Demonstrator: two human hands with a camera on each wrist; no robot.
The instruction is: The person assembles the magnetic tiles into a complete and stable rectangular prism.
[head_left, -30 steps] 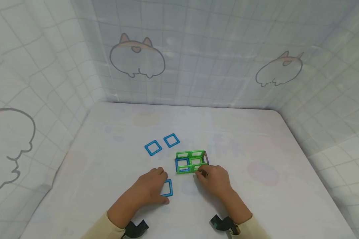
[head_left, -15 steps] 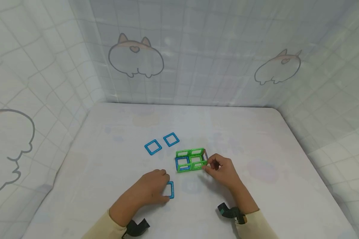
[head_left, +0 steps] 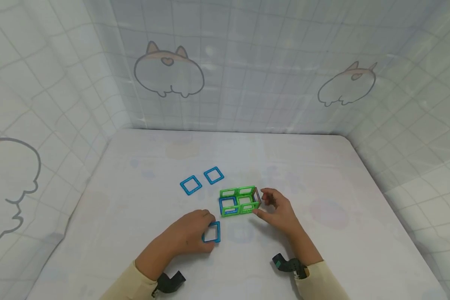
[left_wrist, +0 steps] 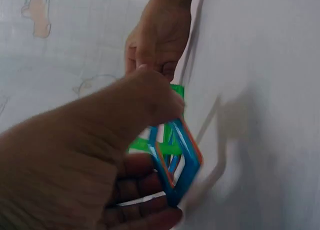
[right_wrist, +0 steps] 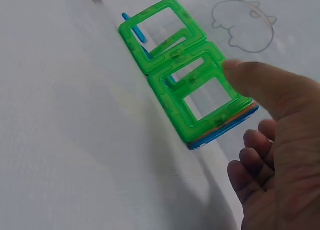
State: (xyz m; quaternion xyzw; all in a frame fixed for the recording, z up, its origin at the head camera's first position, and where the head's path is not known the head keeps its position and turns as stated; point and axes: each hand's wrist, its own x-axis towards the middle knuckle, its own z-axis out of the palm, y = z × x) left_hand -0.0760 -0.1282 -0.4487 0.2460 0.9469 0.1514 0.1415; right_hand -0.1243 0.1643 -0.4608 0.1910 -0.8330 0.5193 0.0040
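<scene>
In the head view my left hand (head_left: 191,233) pinches a blue square magnetic tile (head_left: 219,231) between thumb and fingers. The left wrist view shows this tile (left_wrist: 189,165) tilted, with an orange edge. Right of it lies a small box-like build of green magnetic tiles (head_left: 238,200), with two low walls of paired squares. A blue tile (head_left: 221,205) forms part of its left end, and a blue tile with an orange edge (right_wrist: 227,127) closes its right end. My right hand (head_left: 279,212) stays at that end, its thumb against the near green wall and its other fingers loosely bent.
Two loose blue square tiles (head_left: 197,181) lie on the white tabletop (head_left: 303,166), behind and left of the build. Pale tiled-pattern curtains (head_left: 247,75) with animal drawings enclose the table at the back and sides.
The right hand has moved right along the build to its right end, and its fingers have come apart from it. The left hand has lifted and turned its blue tile slightly toward the build.
</scene>
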